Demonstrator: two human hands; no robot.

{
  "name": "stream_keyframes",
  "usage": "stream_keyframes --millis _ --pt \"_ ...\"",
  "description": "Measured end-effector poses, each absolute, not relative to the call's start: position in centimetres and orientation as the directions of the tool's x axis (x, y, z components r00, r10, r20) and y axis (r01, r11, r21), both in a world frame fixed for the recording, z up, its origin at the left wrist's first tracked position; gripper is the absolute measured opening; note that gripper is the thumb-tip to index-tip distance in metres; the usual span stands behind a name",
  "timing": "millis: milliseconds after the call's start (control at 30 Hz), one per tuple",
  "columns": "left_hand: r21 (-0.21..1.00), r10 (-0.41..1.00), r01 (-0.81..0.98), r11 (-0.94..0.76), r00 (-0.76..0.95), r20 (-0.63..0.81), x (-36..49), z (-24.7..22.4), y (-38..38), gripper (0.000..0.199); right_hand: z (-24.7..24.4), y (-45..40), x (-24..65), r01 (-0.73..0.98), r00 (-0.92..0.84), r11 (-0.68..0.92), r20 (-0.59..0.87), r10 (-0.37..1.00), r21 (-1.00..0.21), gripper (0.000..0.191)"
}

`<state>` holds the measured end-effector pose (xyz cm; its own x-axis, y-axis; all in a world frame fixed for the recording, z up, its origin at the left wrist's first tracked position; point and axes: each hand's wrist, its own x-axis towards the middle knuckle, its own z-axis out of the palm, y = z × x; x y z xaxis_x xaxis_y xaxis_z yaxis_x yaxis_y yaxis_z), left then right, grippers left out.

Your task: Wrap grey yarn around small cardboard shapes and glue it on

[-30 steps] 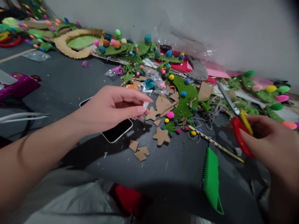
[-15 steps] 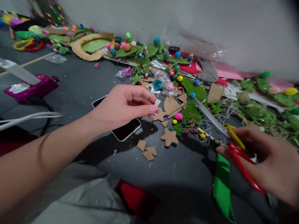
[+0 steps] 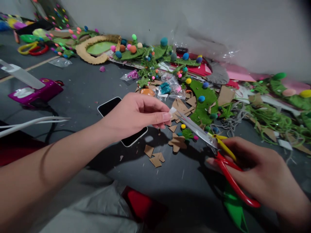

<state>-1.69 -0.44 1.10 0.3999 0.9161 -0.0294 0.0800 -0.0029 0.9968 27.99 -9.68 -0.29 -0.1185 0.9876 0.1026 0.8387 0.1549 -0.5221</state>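
My left hand (image 3: 143, 115) pinches a small white piece (image 3: 172, 110) between thumb and fingertips, above the dark table and partly over a phone (image 3: 133, 138). My right hand (image 3: 257, 165) is wrapped round the handles of scissors (image 3: 198, 129), one handle red and one yellow. The blade tips point left and lie right beside the white piece; whether they touch it cannot be made out. Beneath the blades lie a cardboard star (image 3: 177, 142), cardboard scraps (image 3: 155, 158) and a yellow ball (image 3: 183, 126).
Green felt shapes (image 3: 204, 100) with coloured balls line the wall. A purple device (image 3: 39, 94) and white cables (image 3: 34, 121) are on the left. A green tool (image 3: 234, 207) lies below my right hand. Green string (image 3: 274, 119) is heaped at right.
My right hand has moved left with the scissors, bringing the blades up to the white piece. My left hand has shifted slightly right. The spotted stick near the scissors no longer shows.
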Motion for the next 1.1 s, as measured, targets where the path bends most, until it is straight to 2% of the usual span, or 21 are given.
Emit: stream_keyframes --millis 167,467,833,1100 --pt "0.978 0.918 0.21 0.014 0.385 -0.096 -1.55 1.65 -0.59 0.006 -0.3 -9.51 27.65 0.799 -0.11 0.137 0.082 0.991 -0.586 0.038" --pt "0.976 0.921 0.22 0.001 0.38 -0.086 -1.42 1.66 -0.58 0.005 0.05 -9.55 27.54 0.78 -0.161 0.169 0.068 0.985 -0.602 0.032" --pt "0.976 0.913 0.218 -0.001 0.399 -0.088 -1.3 1.87 -0.68 0.005 -0.36 -9.55 27.97 0.838 -0.176 0.224 0.143 0.974 -0.497 0.044" --pt "0.972 0.909 0.233 0.022 0.401 -0.116 -1.15 2.08 -0.7 0.005 -0.6 -9.67 28.35 0.861 -0.206 0.278 0.208 0.956 -0.426 0.042"
